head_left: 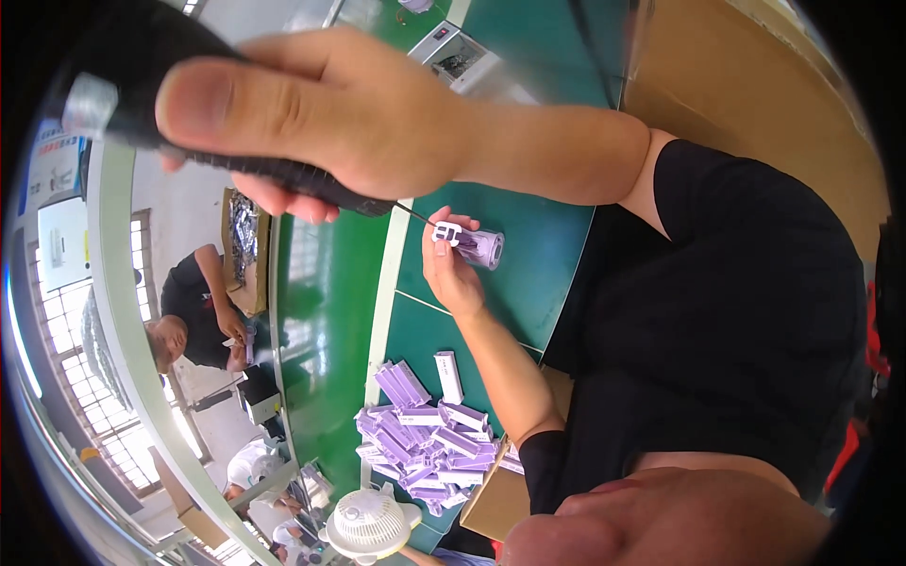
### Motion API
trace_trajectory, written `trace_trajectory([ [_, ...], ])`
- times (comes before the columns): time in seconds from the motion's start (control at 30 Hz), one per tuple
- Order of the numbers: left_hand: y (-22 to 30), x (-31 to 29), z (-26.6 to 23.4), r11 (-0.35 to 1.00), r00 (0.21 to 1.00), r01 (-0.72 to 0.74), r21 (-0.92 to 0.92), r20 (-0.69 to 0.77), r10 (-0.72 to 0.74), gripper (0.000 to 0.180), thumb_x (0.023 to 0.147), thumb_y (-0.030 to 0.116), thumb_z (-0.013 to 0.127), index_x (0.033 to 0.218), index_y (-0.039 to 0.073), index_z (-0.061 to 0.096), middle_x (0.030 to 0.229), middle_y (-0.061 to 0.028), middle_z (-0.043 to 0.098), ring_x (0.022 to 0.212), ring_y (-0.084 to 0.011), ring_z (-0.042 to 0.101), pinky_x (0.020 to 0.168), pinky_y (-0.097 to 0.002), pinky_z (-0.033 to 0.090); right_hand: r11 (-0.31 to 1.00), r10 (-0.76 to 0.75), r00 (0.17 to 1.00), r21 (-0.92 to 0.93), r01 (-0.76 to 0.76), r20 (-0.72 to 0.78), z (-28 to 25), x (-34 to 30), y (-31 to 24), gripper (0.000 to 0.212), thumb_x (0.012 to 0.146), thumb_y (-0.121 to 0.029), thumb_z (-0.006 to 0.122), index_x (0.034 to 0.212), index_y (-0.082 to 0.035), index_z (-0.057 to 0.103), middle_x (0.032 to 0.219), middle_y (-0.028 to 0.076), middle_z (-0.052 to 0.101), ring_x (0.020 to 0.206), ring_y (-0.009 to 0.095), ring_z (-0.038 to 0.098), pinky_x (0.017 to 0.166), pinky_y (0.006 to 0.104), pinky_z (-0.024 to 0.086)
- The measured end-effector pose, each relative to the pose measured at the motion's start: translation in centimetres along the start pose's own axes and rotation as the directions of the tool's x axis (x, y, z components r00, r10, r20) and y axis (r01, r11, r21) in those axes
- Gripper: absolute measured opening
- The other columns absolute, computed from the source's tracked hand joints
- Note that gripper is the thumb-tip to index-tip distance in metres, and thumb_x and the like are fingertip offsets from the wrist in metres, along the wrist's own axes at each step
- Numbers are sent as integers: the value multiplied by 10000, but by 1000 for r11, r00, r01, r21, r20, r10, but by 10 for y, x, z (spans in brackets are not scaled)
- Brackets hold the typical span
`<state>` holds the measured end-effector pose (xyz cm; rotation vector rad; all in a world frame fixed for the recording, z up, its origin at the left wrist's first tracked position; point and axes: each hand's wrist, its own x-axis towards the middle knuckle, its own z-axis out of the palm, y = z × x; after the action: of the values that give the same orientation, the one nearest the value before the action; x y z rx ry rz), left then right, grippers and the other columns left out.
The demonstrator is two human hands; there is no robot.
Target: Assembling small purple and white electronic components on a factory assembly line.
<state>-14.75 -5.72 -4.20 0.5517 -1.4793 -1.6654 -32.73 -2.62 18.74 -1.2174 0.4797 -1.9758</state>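
Observation:
My right hand (349, 108) is wrapped around a black electric screwdriver (311, 176), large and close to the view at the upper left. Its thin bit runs down to the white end of a lilac plastic housing (486, 248). My left hand (455, 283) grips that housing between thumb and fingers above the green mat. Whether the bit touches a screw is too small to tell. Below the left forearm lies a heap of lilac and white plastic housings (425, 443), with one white-faced piece (449, 377) beside it.
A grey box with small metal parts (458, 61) stands at the top of the bench. A white fan (368, 522) and a cardboard box (500, 500) are near the heap. Beyond the green surface (330, 311), a co-worker (203, 302) handles something small; a parts tray (243, 241) lies nearby.

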Motion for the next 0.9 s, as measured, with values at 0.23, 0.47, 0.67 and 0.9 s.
trace_trajectory([
  [0.23,-3,0,-1,999,1000,-31,12,4,31,579,1038,406,532,1351,-80,580,1101,-205,664,1021,-313,652,932,-422,491,992,122,991,-51,-119,52,6,-5,12,755,906,-766,683,1063,-29,730,721,4,628,599,89,598,559,263,492],
  [0.47,-8,-3,-12,996,1000,-27,-89,3,28,558,998,399,579,1301,-69,596,1058,-189,661,993,-317,641,927,-434,492,965,257,949,-95,-243,185,4,-18,43,630,939,-669,712,1090,-58,697,765,3,621,633,85,597,574,255,473],
  [0.67,-10,-6,-11,990,999,-40,-136,-35,35,493,1000,379,560,1232,-54,599,1074,-210,669,1017,-323,647,942,-446,495,961,269,942,-117,-250,202,-10,-41,72,622,956,-668,699,1130,-71,702,780,3,634,652,79,610,587,252,479],
  [0.9,-14,-7,-14,986,998,-64,-153,-37,59,485,1008,363,544,1241,-59,600,1084,-208,671,1025,-328,645,955,-448,496,968,249,948,-71,-239,199,-8,-47,84,614,956,-649,717,1160,-71,696,783,2,630,637,71,598,579,247,474],
])
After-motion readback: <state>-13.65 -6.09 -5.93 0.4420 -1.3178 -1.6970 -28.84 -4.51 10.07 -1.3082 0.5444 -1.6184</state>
